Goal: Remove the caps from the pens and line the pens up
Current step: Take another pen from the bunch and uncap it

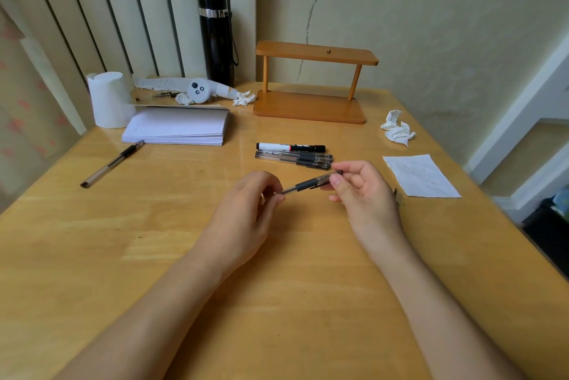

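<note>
Over the middle of the tabletop (184, 256), I have both hands closed on one pen (308, 186), held clear of the wood. Its long axis runs between them, rising rightward: right hand (363, 195) pinches the barrel, left hand (246, 210) the tip end, row of pens (294, 158) just beyond

Near half of the table (92, 256) is bare wood on both sides of my forearms; I see open passage there. My left hand (246, 210) and right hand (366, 195) block the centre, with a pen (308, 185) spanning the gap between them. Just beyond lies a row of pens (294, 155), close to the right fingertips. Left lane: a lone pen (112, 162) lies diagonally, a notepad (178, 128) behind it. Right lane: a flat tissue (420, 176) near the right hand, a crumpled tissue (397, 128) further back. Far edge is obstructed by a wooden rack (311, 84), a black flask (217, 37) and a paper roll (109, 99).
</note>
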